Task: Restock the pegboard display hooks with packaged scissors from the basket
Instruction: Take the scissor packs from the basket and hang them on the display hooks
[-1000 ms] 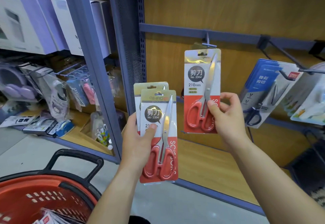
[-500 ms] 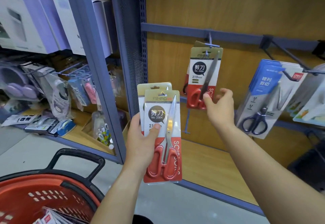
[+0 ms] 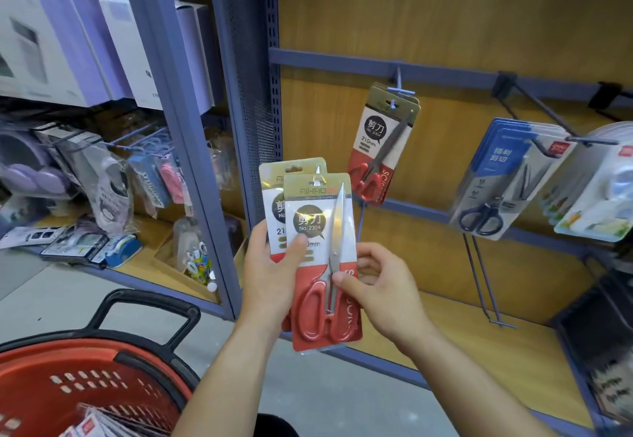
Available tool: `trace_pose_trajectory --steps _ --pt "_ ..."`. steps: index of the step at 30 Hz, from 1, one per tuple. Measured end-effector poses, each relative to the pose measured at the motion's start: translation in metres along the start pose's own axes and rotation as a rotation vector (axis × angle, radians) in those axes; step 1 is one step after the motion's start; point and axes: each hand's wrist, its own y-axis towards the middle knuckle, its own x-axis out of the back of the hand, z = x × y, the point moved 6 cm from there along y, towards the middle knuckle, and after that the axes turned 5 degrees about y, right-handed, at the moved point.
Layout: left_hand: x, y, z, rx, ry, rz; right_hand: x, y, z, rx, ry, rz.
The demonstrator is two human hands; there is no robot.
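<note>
Handover of front red-and-gold carded scissors pack [image 3: 318, 220], low-left of metal peg hook [image 3: 399, 88].
Left hand [image 3: 267, 279] clamps both packs, thumb on top; right hand [image 3: 383, 292] pinches front pack's edge. Risk: pulling drags rear pack [image 3: 274, 190] loose; tilted hung pack [image 3: 380, 148] may block hook tip.

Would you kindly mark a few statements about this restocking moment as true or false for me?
1. The left hand holds a front pack and a rear pack of red-handled scissors. True.
2. The basket is blue. False: it is red with a black handle.
3. The hanging pack sits tilted on its hook. True.
4. The right hand touches the hanging pack. False: it pinches the front pack's right edge.
</note>
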Motion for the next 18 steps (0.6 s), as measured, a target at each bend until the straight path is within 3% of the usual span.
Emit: trace_pose_trajectory --steps 8,18 --pt "0.010 0.002 -0.002 -0.021 0.128 -0.050 0.037 0.010 0.016 0.070 0.222 -0.138" --pt "0.010 0.003 -0.002 0.010 0.159 -0.045 0.073 0.064 0.047 0.133 0.073 -0.286"
